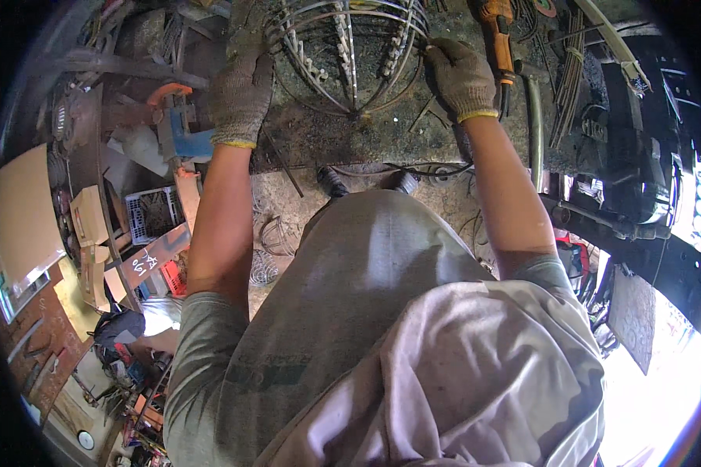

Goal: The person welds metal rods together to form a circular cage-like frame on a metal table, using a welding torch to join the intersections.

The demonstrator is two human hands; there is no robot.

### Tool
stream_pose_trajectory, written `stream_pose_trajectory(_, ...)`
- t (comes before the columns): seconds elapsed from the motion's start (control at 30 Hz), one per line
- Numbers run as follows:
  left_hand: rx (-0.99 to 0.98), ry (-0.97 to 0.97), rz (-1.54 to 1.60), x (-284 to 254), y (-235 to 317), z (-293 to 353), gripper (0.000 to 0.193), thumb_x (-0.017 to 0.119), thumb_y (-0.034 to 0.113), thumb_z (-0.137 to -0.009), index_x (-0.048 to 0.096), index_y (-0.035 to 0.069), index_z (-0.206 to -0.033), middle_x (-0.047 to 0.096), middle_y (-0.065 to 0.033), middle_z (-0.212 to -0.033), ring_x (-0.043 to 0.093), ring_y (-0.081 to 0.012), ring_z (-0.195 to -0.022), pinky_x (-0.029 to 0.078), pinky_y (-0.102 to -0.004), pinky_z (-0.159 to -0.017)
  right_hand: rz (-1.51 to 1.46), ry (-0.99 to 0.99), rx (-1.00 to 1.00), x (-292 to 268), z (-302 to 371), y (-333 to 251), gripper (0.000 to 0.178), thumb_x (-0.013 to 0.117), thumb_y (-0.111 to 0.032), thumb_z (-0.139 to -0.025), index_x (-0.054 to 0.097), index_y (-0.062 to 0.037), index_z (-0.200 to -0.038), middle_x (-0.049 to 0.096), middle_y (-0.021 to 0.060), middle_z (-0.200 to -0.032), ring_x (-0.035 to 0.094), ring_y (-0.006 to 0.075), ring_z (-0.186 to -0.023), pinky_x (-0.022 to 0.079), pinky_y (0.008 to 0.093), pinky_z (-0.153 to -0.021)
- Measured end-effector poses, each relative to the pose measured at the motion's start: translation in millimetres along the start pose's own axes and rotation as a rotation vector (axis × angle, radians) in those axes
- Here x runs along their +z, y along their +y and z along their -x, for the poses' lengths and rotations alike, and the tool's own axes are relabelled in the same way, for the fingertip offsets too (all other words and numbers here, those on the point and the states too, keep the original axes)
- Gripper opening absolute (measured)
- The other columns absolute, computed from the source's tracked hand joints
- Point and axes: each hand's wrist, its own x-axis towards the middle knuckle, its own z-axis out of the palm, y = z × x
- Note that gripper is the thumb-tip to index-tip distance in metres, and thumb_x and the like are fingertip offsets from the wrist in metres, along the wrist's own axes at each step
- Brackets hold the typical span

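Observation:
A domed wire frame point(354, 78) of bent metal rods stands on the dark workbench point(319, 140) at the top of the view. Its ribs meet at a point toward me, and rows of small pale pieces sit along some of them. My left hand point(241, 89), in a grey knitted glove, is at the frame's left side, its fingers partly hidden against the outer ring. On the right side, my gloved right hand point(465, 78) has its bent fingers closed at the ring's edge. An orange angle grinder point(500, 39) lies just beyond the right hand.
Thin metal rods point(570, 86) and a metal pipe point(535, 128) lie on the bench's right. A blue clamp-like tool point(185, 138) is left of my forearm. Below stand a grey plastic crate point(152, 214) and wire pieces point(276, 236) on the floor.

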Motion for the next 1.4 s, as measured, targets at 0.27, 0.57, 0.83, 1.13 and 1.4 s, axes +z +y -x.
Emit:
stream_pose_trajectory(0.27,0.025,0.013,-0.014,-0.3,-2.8,1.5,0.030,0.061,0.037,-0.096,0.070,0.018,-0.117,0.071,-0.0193,-0.106,0.068,-0.0432,-0.093,0.054,-0.0518,-0.077,0.067,-0.007,-0.026,-2.2,-0.6,-3.6,0.034,0.058,-0.042,-0.096,0.074,-0.0188,-0.115,0.073,0.0140,-0.111,0.067,0.0363,-0.106,0.053,0.0442,-0.091)
stream_pose_trajectory(0.57,-0.006,0.016,-0.081,2.3,-4.3,4.0,0.030,0.062,0.038,-0.096,0.071,0.020,-0.117,0.072,-0.0169,-0.109,0.069,-0.0410,-0.097,0.055,-0.0502,-0.080,0.051,-0.018,0.010,-3.9,-0.3,-6.9,0.035,0.058,-0.042,-0.096,0.074,-0.0176,-0.114,0.072,0.0147,-0.112,0.067,0.0374,-0.106,0.053,0.0453,-0.091)
stream_pose_trajectory(0.83,0.027,-0.001,-0.059,1.9,-4.7,0.5,0.031,0.060,0.037,-0.097,0.069,0.020,-0.121,0.072,-0.0177,-0.110,0.068,-0.0416,-0.097,0.055,-0.0501,-0.080,0.034,0.001,0.002,-1.1,-0.3,-1.7,0.035,0.058,-0.042,-0.096,0.074,-0.0181,-0.115,0.072,0.0145,-0.112,0.067,0.0367,-0.106,0.053,0.0451,-0.091)
stream_pose_trajectory(1.13,-0.034,-0.054,-0.015,-5.1,6.1,-0.6,0.034,0.062,0.029,-0.096,0.067,0.013,-0.127,0.070,-0.0183,-0.120,0.067,-0.0378,-0.108,0.054,-0.0455,-0.089,0.044,-0.022,0.040,-7.8,3.1,-14.2,0.034,0.059,-0.041,-0.095,0.074,-0.0162,-0.113,0.072,0.0147,-0.113,0.067,0.0368,-0.107,0.052,0.0441,-0.093)
stream_pose_trajectory(1.4,-0.177,-0.052,0.307,-12.6,-14.3,3.2,0.035,0.065,0.026,-0.094,0.069,0.009,-0.125,0.071,-0.0142,-0.121,0.068,-0.0293,-0.113,0.050,-0.0394,-0.097,0.036,-0.027,0.009,-1.9,0.2,-4.8,0.036,0.058,-0.041,-0.097,0.073,-0.0152,-0.116,0.071,0.0162,-0.114,0.066,0.0385,-0.109,0.052,0.0441,-0.092)
